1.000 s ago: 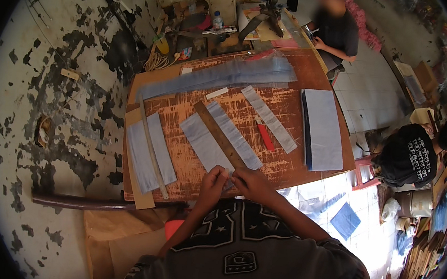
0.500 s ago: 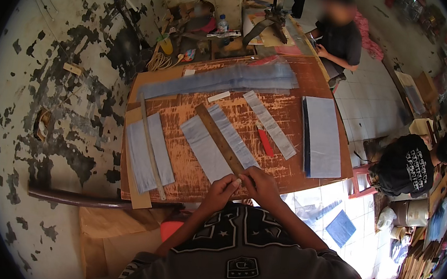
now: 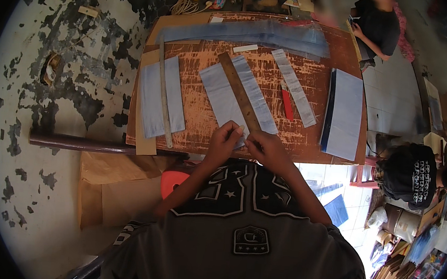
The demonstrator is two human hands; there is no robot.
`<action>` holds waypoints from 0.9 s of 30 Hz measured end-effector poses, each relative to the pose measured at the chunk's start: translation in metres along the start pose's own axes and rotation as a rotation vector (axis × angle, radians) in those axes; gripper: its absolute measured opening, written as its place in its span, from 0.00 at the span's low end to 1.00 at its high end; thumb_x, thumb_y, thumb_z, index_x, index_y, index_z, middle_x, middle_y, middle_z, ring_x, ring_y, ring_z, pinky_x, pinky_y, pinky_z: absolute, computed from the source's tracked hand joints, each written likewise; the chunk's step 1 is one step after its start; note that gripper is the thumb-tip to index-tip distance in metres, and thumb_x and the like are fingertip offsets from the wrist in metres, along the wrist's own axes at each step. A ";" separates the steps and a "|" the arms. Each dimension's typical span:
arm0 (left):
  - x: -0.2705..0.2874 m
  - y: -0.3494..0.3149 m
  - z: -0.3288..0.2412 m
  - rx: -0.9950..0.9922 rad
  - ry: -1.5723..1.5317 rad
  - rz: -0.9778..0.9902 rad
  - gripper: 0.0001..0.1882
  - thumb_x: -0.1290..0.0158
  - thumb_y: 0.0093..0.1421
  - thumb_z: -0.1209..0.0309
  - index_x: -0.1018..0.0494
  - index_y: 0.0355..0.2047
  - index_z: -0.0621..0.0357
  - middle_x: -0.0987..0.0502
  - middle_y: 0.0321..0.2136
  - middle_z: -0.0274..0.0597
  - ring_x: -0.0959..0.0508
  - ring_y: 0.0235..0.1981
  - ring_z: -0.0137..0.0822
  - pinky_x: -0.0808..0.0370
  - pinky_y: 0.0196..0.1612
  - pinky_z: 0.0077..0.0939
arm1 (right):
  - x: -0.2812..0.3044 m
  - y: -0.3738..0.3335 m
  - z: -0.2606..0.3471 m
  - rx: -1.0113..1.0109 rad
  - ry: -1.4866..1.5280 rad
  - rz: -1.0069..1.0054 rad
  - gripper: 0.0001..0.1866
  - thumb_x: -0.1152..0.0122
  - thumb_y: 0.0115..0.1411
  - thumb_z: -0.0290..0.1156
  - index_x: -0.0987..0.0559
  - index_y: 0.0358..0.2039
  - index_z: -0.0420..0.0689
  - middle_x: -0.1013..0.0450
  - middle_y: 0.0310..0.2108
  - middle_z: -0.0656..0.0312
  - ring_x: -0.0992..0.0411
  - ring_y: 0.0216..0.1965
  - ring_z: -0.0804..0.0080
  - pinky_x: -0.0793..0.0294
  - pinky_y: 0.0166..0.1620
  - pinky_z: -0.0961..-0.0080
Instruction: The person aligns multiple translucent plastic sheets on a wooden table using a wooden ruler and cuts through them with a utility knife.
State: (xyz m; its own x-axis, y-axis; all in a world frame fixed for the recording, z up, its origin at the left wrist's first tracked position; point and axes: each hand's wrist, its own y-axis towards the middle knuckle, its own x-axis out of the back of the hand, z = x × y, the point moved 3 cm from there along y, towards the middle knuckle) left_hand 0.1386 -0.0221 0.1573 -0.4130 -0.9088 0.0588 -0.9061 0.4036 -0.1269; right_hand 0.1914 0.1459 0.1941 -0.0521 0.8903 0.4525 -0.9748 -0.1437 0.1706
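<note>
Fingers [image 3: 256,141] by the brown ruler [image 3: 238,90]

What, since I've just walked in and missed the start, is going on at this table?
Someone has the left hand and right hand close together at the near edge of the table; what they pinch, if anything, is unclear. Just beyond, a brown straightedge lies slantwise across bluish-grey material. To its right lie a red tool and a narrow pale strip; to its left, a thin straightedge rests on another grey piece.
</note>
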 end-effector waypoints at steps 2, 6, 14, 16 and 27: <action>0.002 0.003 0.002 0.006 -0.004 -0.010 0.14 0.48 0.71 0.64 0.28 0.30 0.60 0.28 0.22 0.29 0.32 0.25 0.19 0.33 0.31 0.18 | 0.000 0.005 0.001 0.031 0.010 0.006 0.09 0.38 0.63 0.31 0.24 0.33 0.38 0.27 0.25 0.52 0.29 0.24 0.61 0.31 0.30 0.67; 0.003 0.008 0.005 -0.016 0.056 -0.032 0.14 0.48 0.70 0.65 0.29 0.29 0.62 0.29 0.20 0.29 0.33 0.23 0.19 0.34 0.28 0.21 | 0.005 0.007 -0.003 -0.034 -0.020 0.015 0.09 0.39 0.64 0.32 0.24 0.33 0.38 0.27 0.25 0.52 0.28 0.24 0.60 0.31 0.31 0.66; 0.004 0.017 0.014 -0.055 0.286 0.083 0.13 0.45 0.67 0.66 0.27 0.31 0.65 0.28 0.18 0.38 0.33 0.21 0.24 0.35 0.25 0.26 | 0.001 -0.001 -0.024 -0.100 -0.083 0.064 0.09 0.38 0.62 0.32 0.24 0.33 0.38 0.26 0.26 0.50 0.26 0.27 0.54 0.30 0.32 0.62; 0.004 0.020 0.015 -0.070 0.360 0.105 0.12 0.45 0.66 0.66 0.27 0.32 0.65 0.28 0.18 0.41 0.32 0.20 0.26 0.34 0.26 0.26 | 0.000 -0.001 -0.029 -0.105 -0.092 0.042 0.09 0.37 0.61 0.32 0.23 0.34 0.39 0.26 0.26 0.50 0.26 0.27 0.54 0.29 0.32 0.62; -0.006 0.022 0.012 0.141 0.024 0.311 0.14 0.52 0.73 0.63 0.26 0.36 0.62 0.26 0.25 0.31 0.29 0.27 0.22 0.31 0.32 0.19 | 0.014 0.015 -0.021 -0.073 -0.027 -0.215 0.08 0.38 0.65 0.31 0.23 0.35 0.38 0.26 0.25 0.54 0.26 0.25 0.63 0.29 0.30 0.68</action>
State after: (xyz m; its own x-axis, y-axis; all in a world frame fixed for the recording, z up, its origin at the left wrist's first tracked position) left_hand 0.1227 -0.0092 0.1419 -0.6710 -0.7412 0.0189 -0.7155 0.6407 -0.2784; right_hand 0.1711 0.1653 0.1852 0.1638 0.8851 0.4356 -0.9759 0.0810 0.2025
